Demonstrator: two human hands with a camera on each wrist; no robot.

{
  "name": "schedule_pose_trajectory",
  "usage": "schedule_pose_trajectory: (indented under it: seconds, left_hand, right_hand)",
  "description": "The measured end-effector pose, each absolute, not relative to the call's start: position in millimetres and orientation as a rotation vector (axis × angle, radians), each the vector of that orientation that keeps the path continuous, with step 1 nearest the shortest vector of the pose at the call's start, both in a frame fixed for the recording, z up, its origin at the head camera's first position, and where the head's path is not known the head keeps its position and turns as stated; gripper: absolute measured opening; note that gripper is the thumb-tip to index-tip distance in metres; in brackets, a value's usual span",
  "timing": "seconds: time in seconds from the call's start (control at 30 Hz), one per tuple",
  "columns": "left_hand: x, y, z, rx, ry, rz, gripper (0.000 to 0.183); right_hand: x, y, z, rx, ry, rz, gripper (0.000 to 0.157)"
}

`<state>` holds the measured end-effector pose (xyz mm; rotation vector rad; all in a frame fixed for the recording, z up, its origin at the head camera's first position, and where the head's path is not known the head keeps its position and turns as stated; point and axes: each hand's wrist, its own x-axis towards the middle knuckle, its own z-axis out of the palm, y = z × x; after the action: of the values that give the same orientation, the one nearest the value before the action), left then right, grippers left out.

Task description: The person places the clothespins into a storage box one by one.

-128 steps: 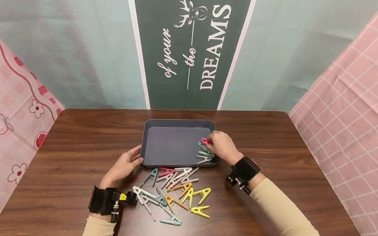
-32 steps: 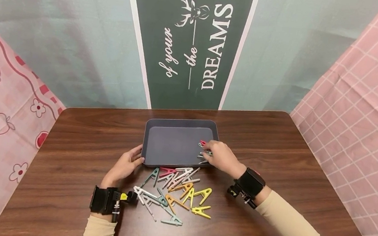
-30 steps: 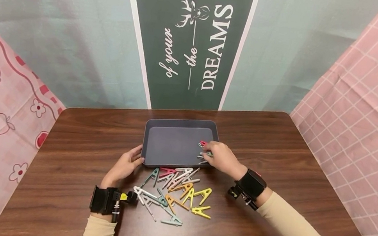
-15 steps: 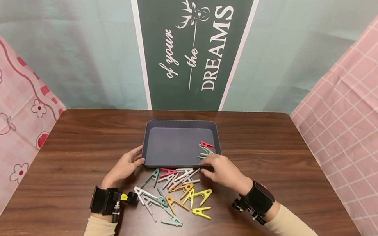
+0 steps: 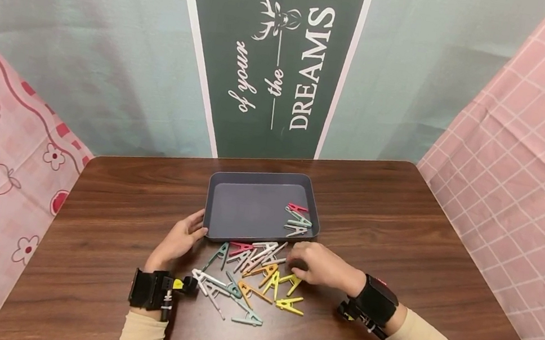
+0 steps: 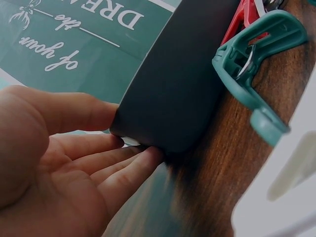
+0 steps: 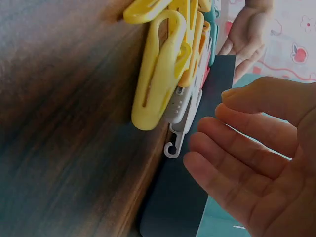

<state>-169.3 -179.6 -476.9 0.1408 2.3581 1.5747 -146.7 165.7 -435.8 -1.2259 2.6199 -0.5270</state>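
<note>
A dark grey tray stands near the back of the table. At its front left corner rests my left hand, thumb and extended fingers touching the outer wall. My right hand hovers by the tray's front right corner, fingers loosely bent and holding nothing. A yellow clothespin lies just below its fingertips. Inside the tray, along the right side, are a red clothespin, green clothespins and a grey clothespin. The left wrist view shows a dark green clothespin by the front wall.
Several more clothespins lie loose in front of the tray, among them an orange clothespin, a white clothespin, a pale green clothespin and a pinkish-red clothespin. The wooden table is bordered by hanging cloths.
My right hand has left the clothespins in the tray and come toward me, over the front right corner to the loose pile. The red clothespin in the tray has been released. My left hand stays put.
</note>
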Motion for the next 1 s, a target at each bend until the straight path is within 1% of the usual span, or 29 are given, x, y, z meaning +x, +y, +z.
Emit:
schedule_pose_trajectory:
  seconds: [0.1, 0.27, 0.5, 0.7, 1.0]
  left_hand:
    - [-169.1, -179.2, -476.8, 0.142, 2.362, 1.572, 0.058]
    - [-169.3, -179.1, -477.5, 0.138, 2.364, 1.563, 0.058]
    - [-168.6, -180.5, -478.4, 0.123, 2.344, 1.582, 0.059]
    - [-167.7, -181.2, -479.7, 0.152, 2.360, 1.571, 0.058]
    - [-168.2, -179.6, -477.5, 0.110, 2.338, 1.571, 0.059]
  right_hand:
    - [-145.6, 167.1, -438.5, -1.199, 2.574, -0.515, 0.018]
    - [-144.5, 167.3, -441.4, -1.161, 2.520, -0.471, 0.028]
    - [-142.4, 162.9, -444.4, -1.172, 2.510, -0.402, 0.036]
    - [-141.0, 160.2, -447.4, -1.157, 2.506, -0.396, 0.031]
    - [-141.1, 161.2, -449.6, -1.182, 2.502, -0.413, 0.022]
